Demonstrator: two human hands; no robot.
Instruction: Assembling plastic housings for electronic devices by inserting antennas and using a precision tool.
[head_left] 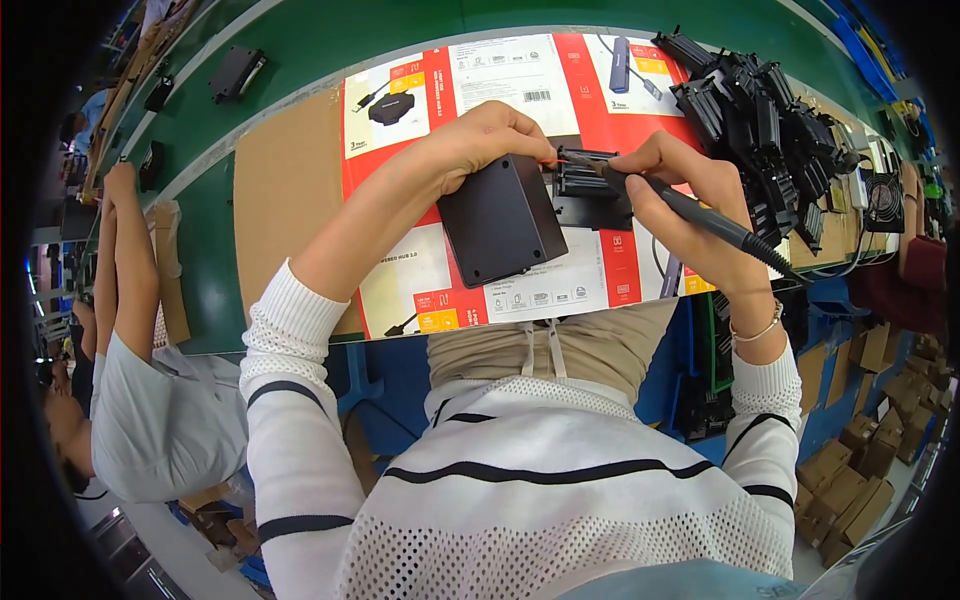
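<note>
My right hand (690, 200) grips a soldering iron (690, 210) like a pen, its tip pointing left toward a short red wire (547, 161). Thumb and fingers of my left hand (495, 135) pinch close around that wire, at the edge of a black ribbed housing (585, 178). Beneath my left wrist sits a flat black rectangular box (505, 225) with screw holes at its corners. The ribbed housing lies just right of this box. Exactly where the tip touches is too small to make out.
Printed red and white cardboard (500, 75) covers the bench under the work. A heap of black housings (760, 130) is piled at the right. Brown cardboard (285, 200) lies to the left, and a co-worker (160, 410) sits beyond it. Black units (237, 73) rest on the green surface.
</note>
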